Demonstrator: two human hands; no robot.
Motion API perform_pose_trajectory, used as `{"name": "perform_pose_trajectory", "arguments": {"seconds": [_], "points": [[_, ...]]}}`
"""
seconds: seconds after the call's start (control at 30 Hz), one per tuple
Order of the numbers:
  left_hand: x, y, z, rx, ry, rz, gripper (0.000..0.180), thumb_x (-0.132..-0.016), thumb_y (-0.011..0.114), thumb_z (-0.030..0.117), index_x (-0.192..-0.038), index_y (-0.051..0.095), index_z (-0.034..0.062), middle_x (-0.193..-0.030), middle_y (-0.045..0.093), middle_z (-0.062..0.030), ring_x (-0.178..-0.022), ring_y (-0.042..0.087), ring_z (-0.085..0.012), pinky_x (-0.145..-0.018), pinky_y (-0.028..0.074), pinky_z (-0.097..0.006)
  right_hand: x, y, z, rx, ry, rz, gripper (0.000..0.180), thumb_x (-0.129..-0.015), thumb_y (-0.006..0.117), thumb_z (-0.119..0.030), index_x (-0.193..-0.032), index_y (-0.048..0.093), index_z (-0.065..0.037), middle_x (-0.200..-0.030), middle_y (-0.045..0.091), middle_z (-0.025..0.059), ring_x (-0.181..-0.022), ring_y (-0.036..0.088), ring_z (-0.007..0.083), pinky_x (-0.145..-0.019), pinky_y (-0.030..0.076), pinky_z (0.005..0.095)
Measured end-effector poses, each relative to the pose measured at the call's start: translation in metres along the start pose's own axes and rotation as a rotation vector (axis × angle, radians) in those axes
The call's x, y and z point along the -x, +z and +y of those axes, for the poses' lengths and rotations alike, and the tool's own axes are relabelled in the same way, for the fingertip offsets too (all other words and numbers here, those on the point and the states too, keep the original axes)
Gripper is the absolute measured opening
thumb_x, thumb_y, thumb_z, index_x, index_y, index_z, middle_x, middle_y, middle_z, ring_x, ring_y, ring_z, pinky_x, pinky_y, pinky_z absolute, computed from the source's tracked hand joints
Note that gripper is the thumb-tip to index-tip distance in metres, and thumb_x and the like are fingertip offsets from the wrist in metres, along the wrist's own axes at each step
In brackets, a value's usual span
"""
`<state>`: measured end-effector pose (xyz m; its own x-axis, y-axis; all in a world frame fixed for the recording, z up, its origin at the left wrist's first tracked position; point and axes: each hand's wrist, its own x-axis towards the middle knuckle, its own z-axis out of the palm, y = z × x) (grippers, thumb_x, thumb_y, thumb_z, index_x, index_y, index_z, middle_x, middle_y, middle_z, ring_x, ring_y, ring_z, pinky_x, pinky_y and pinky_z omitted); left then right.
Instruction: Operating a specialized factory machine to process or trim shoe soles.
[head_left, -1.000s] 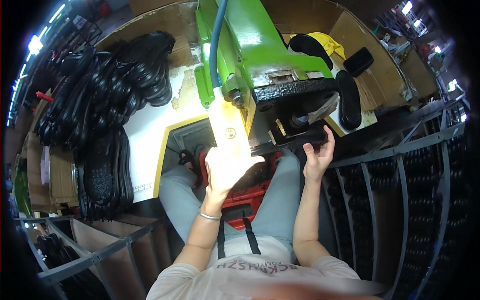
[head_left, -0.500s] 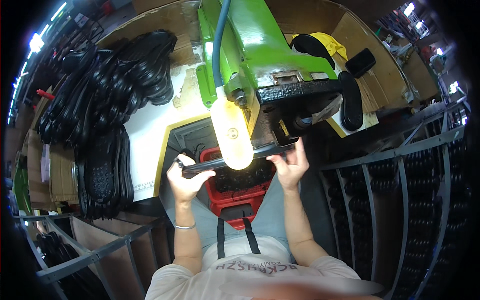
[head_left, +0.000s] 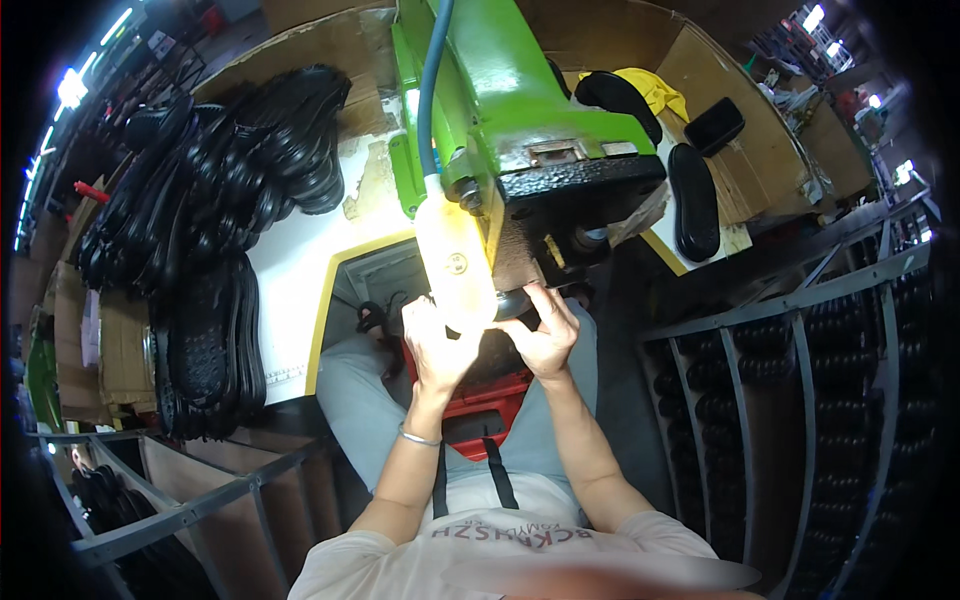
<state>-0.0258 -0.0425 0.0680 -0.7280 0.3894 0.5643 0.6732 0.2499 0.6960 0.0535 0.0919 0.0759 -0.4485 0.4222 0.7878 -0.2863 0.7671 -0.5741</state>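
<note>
Below the black head of a green machine [head_left: 545,110], my two hands are close together. They grip a black shoe sole [head_left: 513,304], of which only a small dark part shows between the lamp and my right fingers. My left hand [head_left: 438,350] is closed at the sole's near left, its fingertips partly behind the glowing lamp [head_left: 455,260]. My right hand [head_left: 545,335] pinches the sole from the right, with thumb and fingers curled just under the machine head. The rest of the sole is hidden by the lamp, the glare and my hands.
Stacks of black soles [head_left: 230,160] lie on the white table [head_left: 290,290] to the left. A red crate [head_left: 490,400] stands between my legs. At the right are a single sole [head_left: 694,200], a yellow cloth [head_left: 655,90] and a metal rack [head_left: 780,320] with soles.
My left hand has moved right, towards the lamp, and my right hand slightly left. The sole, earlier stretched sideways between them, is turned and now mostly hidden. My left knee shows more.
</note>
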Motion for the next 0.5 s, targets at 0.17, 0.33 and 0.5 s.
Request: {"name": "perform_pose_trajectory", "arguments": {"seconds": [0.17, 0.33, 0.5], "points": [[0.016, 0.033, -0.016, 0.574, -0.309, 0.056, 0.027, -0.069, 0.076, 0.002, -0.095, 0.066, -0.0015, -0.094, 0.068, -0.0117, -0.096, 0.063, -0.0263, -0.086, 0.048, -0.034, 0.05, 0.015, 0.051, -0.643, 0.786, -0.072, 0.046, -0.07, 0.081, -0.005, -0.111, 0.063, 0.003, -0.111, 0.066, 0.014, -0.103, 0.062, 0.0196, -0.091, 0.047, 0.0307], [0.03, 0.068, -0.015, 0.887, -0.369, 0.085, 0.042, -0.072, 0.08, 0.002, -0.105, 0.054, 0.0025, -0.098, 0.06, -0.004, -0.091, 0.059, -0.0147, -0.086, 0.049, -0.029, 0.11, 0.005, 0.107, -1.08, 1.14, 0.052, 0.054, -0.077, 0.053, 0.012, -0.128, 0.051, -0.004, -0.11, 0.058, 0.0058, -0.096, 0.059, 0.0149, -0.084, 0.049, 0.0288], [0.034, 0.071, -0.015, 0.911, -0.346, 0.116, 0.047, -0.07, 0.084, 0.007, -0.105, 0.053, 0.0023, -0.099, 0.058, -0.0038, -0.092, 0.059, -0.0141, -0.087, 0.048, -0.028, 0.064, -0.051, 0.108, -0.582, 0.868, 0.246, 0.042, -0.074, 0.074, 0.003, -0.111, 0.056, -0.002, -0.106, 0.057, 0.0049, -0.097, 0.055, 0.0153, -0.085, 0.046, 0.0279]]}}
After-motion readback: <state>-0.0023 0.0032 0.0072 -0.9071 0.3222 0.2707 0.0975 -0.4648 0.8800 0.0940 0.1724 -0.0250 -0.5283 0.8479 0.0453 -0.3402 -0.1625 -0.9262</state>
